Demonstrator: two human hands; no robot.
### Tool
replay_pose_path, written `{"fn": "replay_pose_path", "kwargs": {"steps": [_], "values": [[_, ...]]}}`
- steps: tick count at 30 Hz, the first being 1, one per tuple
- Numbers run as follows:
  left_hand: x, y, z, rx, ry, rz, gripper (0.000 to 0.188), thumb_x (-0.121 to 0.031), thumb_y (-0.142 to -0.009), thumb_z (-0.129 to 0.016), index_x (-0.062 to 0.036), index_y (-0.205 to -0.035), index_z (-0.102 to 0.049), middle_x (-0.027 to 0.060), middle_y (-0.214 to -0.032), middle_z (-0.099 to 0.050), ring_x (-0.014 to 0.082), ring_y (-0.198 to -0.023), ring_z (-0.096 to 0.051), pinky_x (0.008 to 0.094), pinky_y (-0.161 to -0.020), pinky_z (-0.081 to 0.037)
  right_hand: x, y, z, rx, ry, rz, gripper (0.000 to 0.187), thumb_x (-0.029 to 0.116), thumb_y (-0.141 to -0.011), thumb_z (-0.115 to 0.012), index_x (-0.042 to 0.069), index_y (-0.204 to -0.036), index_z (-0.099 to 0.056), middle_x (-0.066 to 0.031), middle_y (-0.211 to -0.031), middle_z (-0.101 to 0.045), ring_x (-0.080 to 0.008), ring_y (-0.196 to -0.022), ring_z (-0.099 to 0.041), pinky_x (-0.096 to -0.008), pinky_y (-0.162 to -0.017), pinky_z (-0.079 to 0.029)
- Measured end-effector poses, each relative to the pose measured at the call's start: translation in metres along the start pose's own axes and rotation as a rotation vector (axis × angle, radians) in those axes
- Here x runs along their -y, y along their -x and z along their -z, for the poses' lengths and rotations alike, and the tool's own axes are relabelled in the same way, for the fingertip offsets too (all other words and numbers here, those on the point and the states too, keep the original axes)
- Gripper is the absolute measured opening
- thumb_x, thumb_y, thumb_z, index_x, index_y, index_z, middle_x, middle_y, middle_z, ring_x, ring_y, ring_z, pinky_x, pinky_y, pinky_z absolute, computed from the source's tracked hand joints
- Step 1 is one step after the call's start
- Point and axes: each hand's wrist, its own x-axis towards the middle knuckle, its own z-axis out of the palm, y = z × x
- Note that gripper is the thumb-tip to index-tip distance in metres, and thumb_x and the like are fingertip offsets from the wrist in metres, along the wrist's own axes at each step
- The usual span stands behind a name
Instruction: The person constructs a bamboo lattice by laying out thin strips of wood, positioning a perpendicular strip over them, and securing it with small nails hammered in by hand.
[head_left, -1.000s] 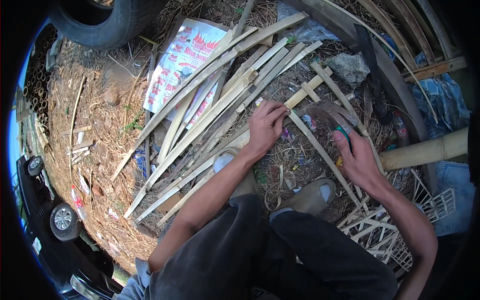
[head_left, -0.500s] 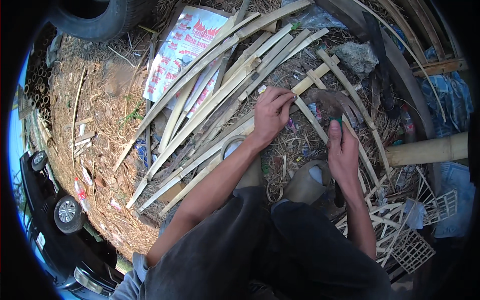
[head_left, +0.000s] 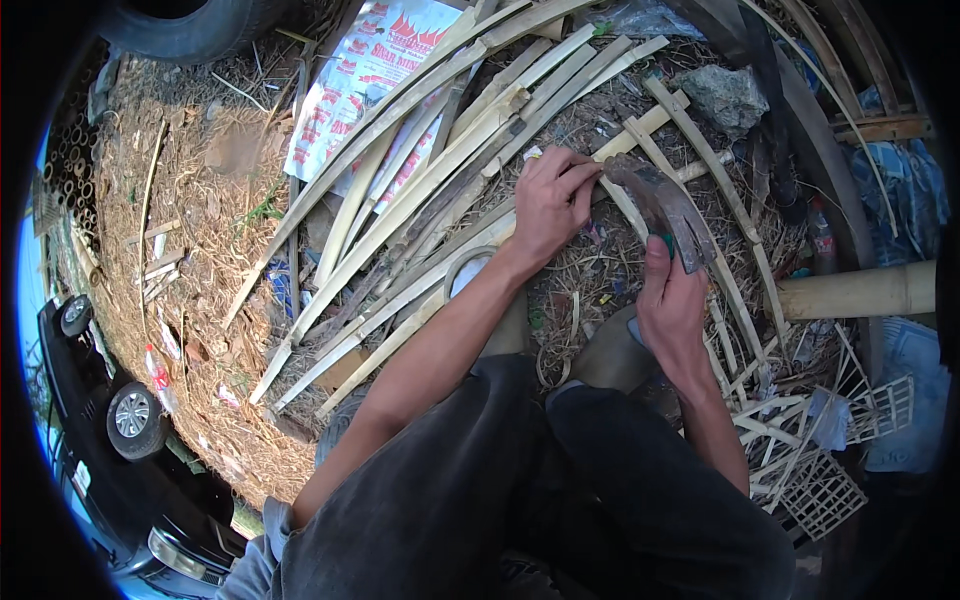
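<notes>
My right hand (head_left: 672,310) is closed round the handle of a rusty claw hammer (head_left: 655,195), with a bit of green showing at its neck. The hammer's head is right beside the fingertips of my left hand (head_left: 555,205). Those fingers are pinched together at the top end of a curved bamboo slat (head_left: 625,208), where it meets a bamboo crosspiece (head_left: 640,128). Whatever they pinch is too small or hidden to make out. More curved slats (head_left: 705,160) lie across the crosspiece to the right, spreading down toward me.
Loose bamboo strips (head_left: 400,235) lie in a heap on the left, over a printed white sack (head_left: 335,120). A grey rock (head_left: 722,100) and a thick bamboo pole (head_left: 860,292) are on the right. Woven lattice pieces (head_left: 815,495) lie at lower right; a tyre (head_left: 200,35) is at upper left.
The hammer's head has swung up and left to beside my left fingertips. My right hand has shifted slightly left, while my left hand keeps its pinch at the slat's end.
</notes>
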Motion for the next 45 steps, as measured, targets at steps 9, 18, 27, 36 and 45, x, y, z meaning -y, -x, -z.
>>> {"fn": "replay_pose_path", "kwargs": {"steps": [9, 18, 27, 36, 45], "values": [[0.009, 0.002, 0.001, -0.006, -0.002, -0.049, 0.02, 0.002, -0.078, -0.077, -0.0063, -0.095, -0.077, 0.0063, -0.093, -0.073, 0.0247, -0.084, -0.068, 0.0361, -0.073, -0.053, -0.019, 0.005, 0.006, 0.049, -0.053, -0.233, 0.053, 0.042, -0.112, -0.041, -0.007, -0.107, -0.062, -0.0077, -0.061, -0.052, -0.0171, -0.053, -0.047, -0.0372, -0.051, -0.037], [0.012, 0.004, -0.002, -0.047, 0.005, -0.012, 0.014, -0.003, -0.079, -0.078, -0.0091, -0.092, -0.077, 0.0022, -0.093, -0.072, 0.0218, -0.085, -0.065, 0.0362, -0.072, -0.046, -0.022, -0.004, -0.011, 0.029, 0.117, -0.245, 0.036, 0.032, -0.105, -0.06, -0.003, -0.096, -0.061, -0.0152, -0.061, -0.058, -0.0298, -0.055, -0.058, -0.0433, -0.055, -0.044], [0.008, 0.0, -0.002, -0.066, 0.147, 0.153, 0.016, 0.0, -0.082, -0.078, -0.0029, -0.098, -0.079, 0.0095, -0.1, -0.074, 0.0247, -0.093, -0.07, 0.0353, -0.084, -0.055, -0.04, -0.034, -0.032, -0.11, 0.243, -0.124, 0.028, 0.022, -0.09, -0.076, 0.0, -0.101, -0.062, -0.022, -0.075, -0.068, -0.0479, -0.077, -0.067, -0.0543, -0.069, -0.048], [0.01, 0.0, -0.001, -0.024, 0.18, 0.169, 0.015, -0.001, -0.083, -0.079, -0.0021, -0.098, -0.08, 0.0103, -0.102, -0.074, 0.0243, -0.095, -0.07, 0.0336, -0.083, -0.056, -0.046, -0.031, -0.035, -0.159, 0.17, -0.203, 0.041, 0.033, -0.086, -0.084, -0.003, -0.095, -0.067, -0.0171, -0.068, -0.065, -0.032, -0.058, -0.063, -0.0438, -0.062, -0.048], [0.008, 0.0, -0.004, -0.013, 0.188, 0.142, 0.014, -0.002, -0.083, -0.079, -0.0029, -0.098, -0.08, 0.0101, -0.102, -0.074, 0.0238, -0.094, -0.071, 0.0333, -0.083, -0.056, -0.042, -0.033, -0.025, -0.123, 0.171, -0.249, 0.042, 0.032, -0.085, -0.085, -0.004, -0.096, -0.067, -0.0184, -0.074, -0.068, -0.033, -0.064, -0.064, -0.0433, -0.065, -0.049]]}}
